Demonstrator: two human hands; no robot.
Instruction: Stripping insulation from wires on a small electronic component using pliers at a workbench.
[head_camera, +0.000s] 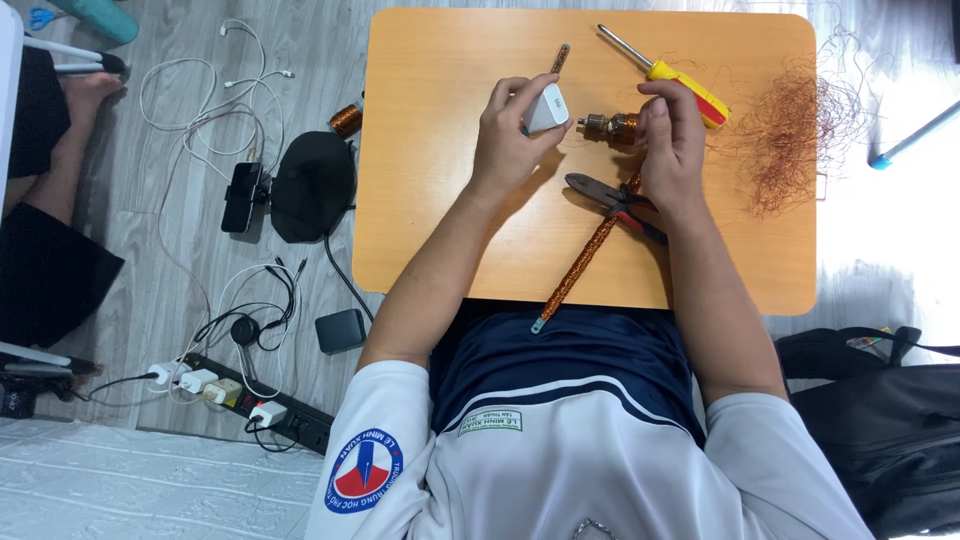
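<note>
Left hand (510, 135) gripped the white charger block (547, 108); at its 3 o'clock, the right hand (672, 140) clenched the copper-wound coil (610, 125), axis horizontal.

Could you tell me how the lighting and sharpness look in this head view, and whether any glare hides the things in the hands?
Head view: sharp and evenly lit over the table; the floor at right is blown out white beside the copper wire tangle; soft shadows under the left hand with the white block and the right hand.
</note>
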